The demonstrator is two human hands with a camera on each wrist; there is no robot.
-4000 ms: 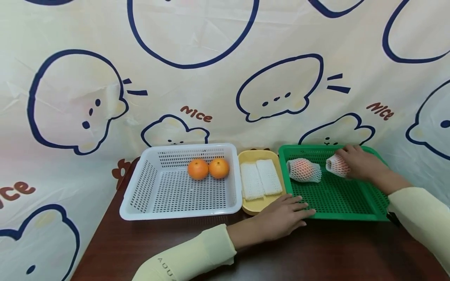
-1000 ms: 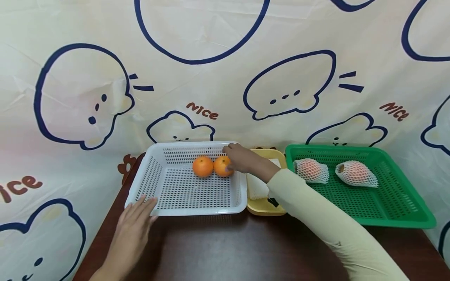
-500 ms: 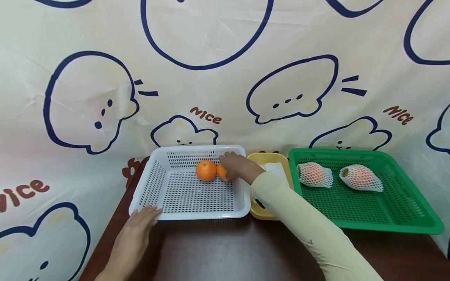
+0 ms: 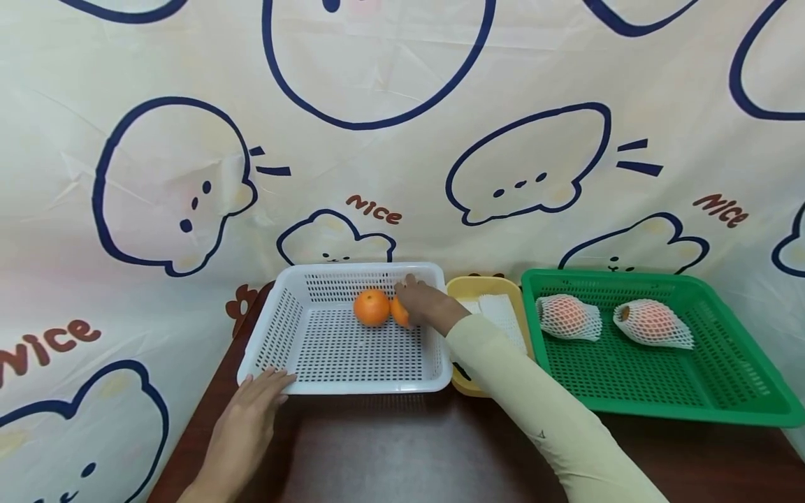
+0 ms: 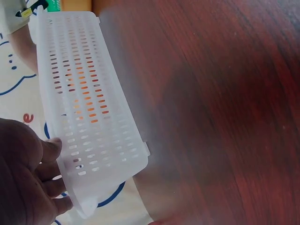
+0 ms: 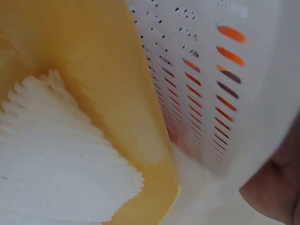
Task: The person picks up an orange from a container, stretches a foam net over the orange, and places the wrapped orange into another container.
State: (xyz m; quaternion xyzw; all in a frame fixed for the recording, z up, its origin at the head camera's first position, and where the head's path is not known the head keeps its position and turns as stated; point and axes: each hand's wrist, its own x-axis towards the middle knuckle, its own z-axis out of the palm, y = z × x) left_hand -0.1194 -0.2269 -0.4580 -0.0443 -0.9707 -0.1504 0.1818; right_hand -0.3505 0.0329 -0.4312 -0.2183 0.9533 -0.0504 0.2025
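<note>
Two oranges sit side by side in a white perforated basket; the left orange is in full view. My right hand reaches over the basket's right wall and grips the right orange, covering much of it. Orange also shows through the wall slots in the right wrist view, where most of that hand is out of frame. At the basket's front left corner my left hand rests on the rim with fairly straight fingers. The left wrist view has its thumb against the basket's outer side.
A yellow tray holding white foam net sleeves stands between the baskets, partly under the right forearm. In the green basket at right lie two net-wrapped fruits, one left, one right. A patterned cloth hangs behind.
Since four seconds ago, my right hand has left a net-wrapped fruit in the green basket and moved left onto the right orange. My left hand has moved from the green basket to the white one.
</note>
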